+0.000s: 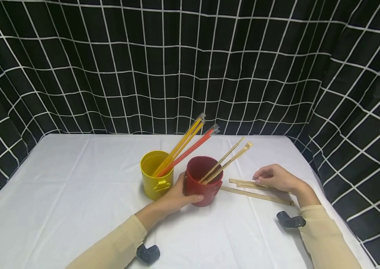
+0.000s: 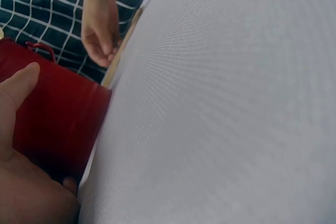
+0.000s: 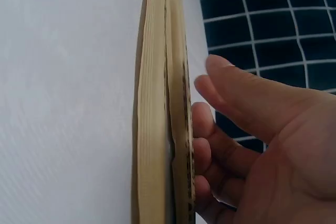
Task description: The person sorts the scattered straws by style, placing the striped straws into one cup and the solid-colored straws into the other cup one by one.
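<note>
My left hand (image 1: 176, 196) grips the side of a red bucket (image 1: 202, 195), its thumb lying along the front. Two slim sticks in cream paper sleeves (image 1: 221, 167), which look like wrapped chopsticks, lean out of the bucket to the right. On the table to the right lie several more paper-sleeved sticks (image 1: 257, 196). Over the rear ones is my right hand (image 1: 278, 177), fingers loosely bent. In the right wrist view, its lower fingertips (image 3: 202, 153) are right beside a paper sleeve (image 3: 180, 103); thumb and forefinger stand away from it, with nothing pinched between them.
Left of the red bucket, close to my left hand, stands a yellow bucket (image 1: 147, 183). Long yellow sticks (image 1: 179, 145) and orange-red sticks (image 1: 190, 151) in clear wrappers lean out of it. A white cloth (image 1: 85, 194) covers the table; a black gridded curtain (image 1: 163, 67) hangs behind.
</note>
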Demonstrator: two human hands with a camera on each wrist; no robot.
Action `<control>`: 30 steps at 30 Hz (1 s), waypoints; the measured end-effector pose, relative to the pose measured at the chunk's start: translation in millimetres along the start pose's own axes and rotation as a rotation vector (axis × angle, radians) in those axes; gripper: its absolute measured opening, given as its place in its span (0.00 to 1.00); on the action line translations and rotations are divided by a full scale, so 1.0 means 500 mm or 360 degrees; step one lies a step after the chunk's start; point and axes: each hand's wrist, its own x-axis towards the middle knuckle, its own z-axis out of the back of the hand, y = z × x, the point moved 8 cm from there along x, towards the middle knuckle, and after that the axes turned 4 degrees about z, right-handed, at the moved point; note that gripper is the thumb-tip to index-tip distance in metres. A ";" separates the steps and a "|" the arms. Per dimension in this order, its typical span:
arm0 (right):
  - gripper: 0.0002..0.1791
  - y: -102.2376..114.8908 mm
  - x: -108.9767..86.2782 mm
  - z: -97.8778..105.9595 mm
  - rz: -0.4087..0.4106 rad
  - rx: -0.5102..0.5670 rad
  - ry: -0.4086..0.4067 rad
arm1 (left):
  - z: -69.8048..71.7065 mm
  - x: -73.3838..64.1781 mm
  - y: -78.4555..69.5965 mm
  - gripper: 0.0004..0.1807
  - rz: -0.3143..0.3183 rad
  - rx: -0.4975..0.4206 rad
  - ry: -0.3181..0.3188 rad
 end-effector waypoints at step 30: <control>0.17 0.092 -0.057 0.152 0.0258 0.0304 -0.1136 | 0.002 0.005 0.002 0.57 0.0004 0.0020 -0.0022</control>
